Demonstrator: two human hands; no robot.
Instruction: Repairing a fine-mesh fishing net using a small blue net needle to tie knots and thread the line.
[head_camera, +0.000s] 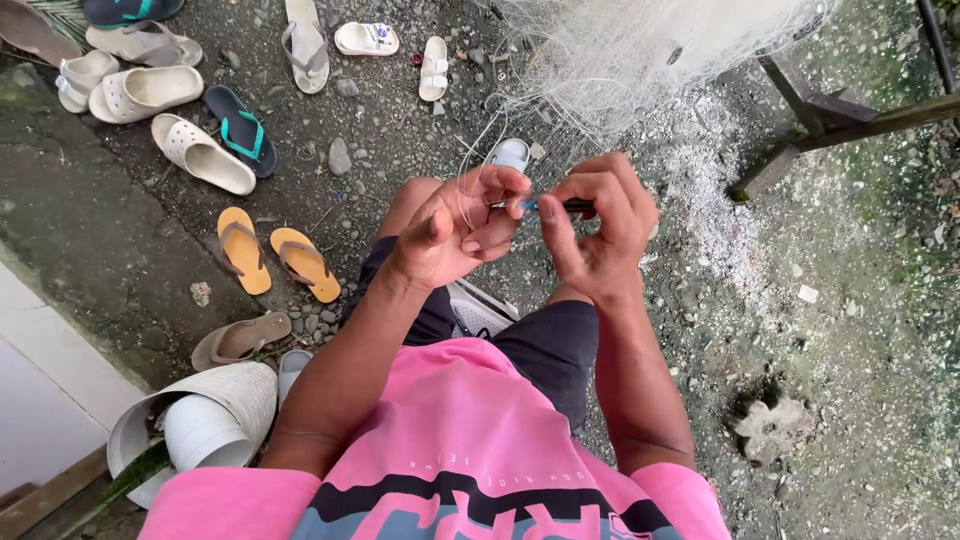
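Note:
Both hands are raised together above my knees. My left hand (455, 225) pinches thin pale strands of a fishing net (610, 60) that hangs from the upper middle of the view. My right hand (600, 225) grips a slim dark tool with a blue part (545, 205) between thumb and fingers, its tip meeting the left fingertips. The two hands almost touch. I sit in a pink shirt and dark shorts.
Many sandals and slippers lie scattered on the gravel at the upper left, among them a yellow pair (275, 255). White pots (205, 420) lie at the lower left beside a pale slab. A wooden frame (830, 120) stands at the upper right.

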